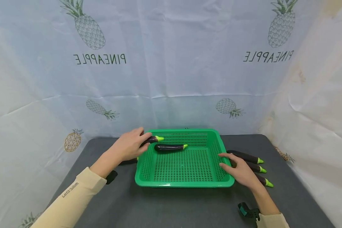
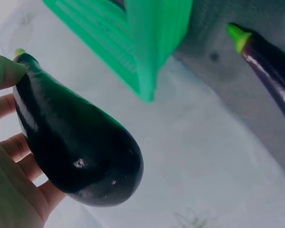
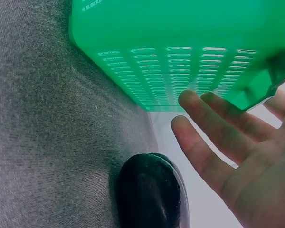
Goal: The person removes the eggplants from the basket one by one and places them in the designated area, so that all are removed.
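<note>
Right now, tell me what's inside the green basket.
One eggplant lies inside the basket. The left hand holds a second eggplant over its rim. The near wall hides nothing visible.

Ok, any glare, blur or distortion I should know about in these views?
Head view: sharp, evenly lit, wide-angle bending at the edges. Left wrist: eggplant close up with small glare spots, basket soft. Right wrist: fingers and basket wall blurred, green tint on the skin.
</note>
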Available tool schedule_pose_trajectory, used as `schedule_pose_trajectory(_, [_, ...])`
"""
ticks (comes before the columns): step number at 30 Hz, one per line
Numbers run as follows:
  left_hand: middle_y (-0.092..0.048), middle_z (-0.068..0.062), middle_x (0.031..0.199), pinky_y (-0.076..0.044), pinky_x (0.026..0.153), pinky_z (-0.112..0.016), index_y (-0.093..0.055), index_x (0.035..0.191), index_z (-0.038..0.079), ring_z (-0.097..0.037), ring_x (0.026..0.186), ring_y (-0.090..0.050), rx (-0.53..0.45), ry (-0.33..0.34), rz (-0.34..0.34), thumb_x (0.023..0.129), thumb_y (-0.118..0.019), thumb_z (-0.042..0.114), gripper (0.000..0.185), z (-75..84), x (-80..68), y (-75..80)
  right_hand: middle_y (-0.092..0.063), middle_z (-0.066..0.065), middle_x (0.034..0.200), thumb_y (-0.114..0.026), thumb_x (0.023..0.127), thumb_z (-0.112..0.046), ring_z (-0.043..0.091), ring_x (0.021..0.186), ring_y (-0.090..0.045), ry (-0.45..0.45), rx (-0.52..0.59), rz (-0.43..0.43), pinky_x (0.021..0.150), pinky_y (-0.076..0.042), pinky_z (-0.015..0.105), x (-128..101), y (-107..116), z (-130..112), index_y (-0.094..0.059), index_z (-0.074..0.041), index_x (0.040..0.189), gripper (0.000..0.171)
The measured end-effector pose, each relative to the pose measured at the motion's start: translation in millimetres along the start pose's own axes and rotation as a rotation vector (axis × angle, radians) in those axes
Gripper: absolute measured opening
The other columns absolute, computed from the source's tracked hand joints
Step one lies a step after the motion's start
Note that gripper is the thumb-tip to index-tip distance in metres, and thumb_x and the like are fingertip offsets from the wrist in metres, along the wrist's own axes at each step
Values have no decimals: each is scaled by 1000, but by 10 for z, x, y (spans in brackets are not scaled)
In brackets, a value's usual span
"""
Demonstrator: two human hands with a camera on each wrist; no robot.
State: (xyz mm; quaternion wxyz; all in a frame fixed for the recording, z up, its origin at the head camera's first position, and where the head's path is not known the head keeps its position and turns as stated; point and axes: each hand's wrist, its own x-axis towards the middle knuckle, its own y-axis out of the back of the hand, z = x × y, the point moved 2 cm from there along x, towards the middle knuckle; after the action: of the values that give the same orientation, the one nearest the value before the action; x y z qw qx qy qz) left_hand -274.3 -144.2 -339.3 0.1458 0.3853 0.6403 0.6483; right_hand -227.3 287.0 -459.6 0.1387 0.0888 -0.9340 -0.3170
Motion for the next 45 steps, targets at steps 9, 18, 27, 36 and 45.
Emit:
schedule_pose_trajectory(9, [-46, -4, 90, -38, 56, -31, -64, 129, 11, -15, 66, -39, -58, 184, -51, 99, -66, 21, 31, -301, -309, -127, -55, 17, 143, -65, 102, -28, 39, 126, -55, -1, 31, 1, 84, -51, 43, -10, 13, -45, -58, -11, 142, 45])
schedule_pose_trajectory(18, [-51, -12, 102, -41, 53, -36, -59, 135, 8, -20, 72, -47, -79, 345, -157, 101, -64, 24, 38, -544, -600, -302, -53, 19, 146, -65, 102, -28, 47, 138, -43, -5, 36, 1, 94, -48, 58, -11, 13, -52, -58, -10, 143, 45])
schedule_pose_trajectory(27, [-53, -10, 99, -41, 54, -37, -62, 131, 9, -20, 74, -49, -96, 357, -188, 99, -67, 24, 36, -547, -830, -530, -51, 20, 148, -66, 102, -30, 54, 146, -23, -15, 40, -4, 103, -36, 71, 1, 15, -36, -58, -12, 142, 45])
schedule_pose_trajectory(36, [-48, -5, 91, -39, 59, -35, -65, 125, 10, -16, 71, -42, -112, 266, -197, 97, -72, 21, 31, -401, -952, -738, -50, 20, 149, -65, 102, -30, 56, 147, -18, -21, 42, -5, 104, -34, 72, -19, 16, -40, -58, -11, 142, 45])
schedule_pose_trajectory(45, [-50, -6, 92, -44, 64, -40, -67, 119, 12, -21, 79, -49, -26, 235, -208, 94, -75, 23, 29, -339, -998, -956, -50, 20, 149, -65, 102, -30, 55, 147, -18, -22, 46, 0, 104, -35, 71, -12, 8, -42, -58, -11, 142, 45])
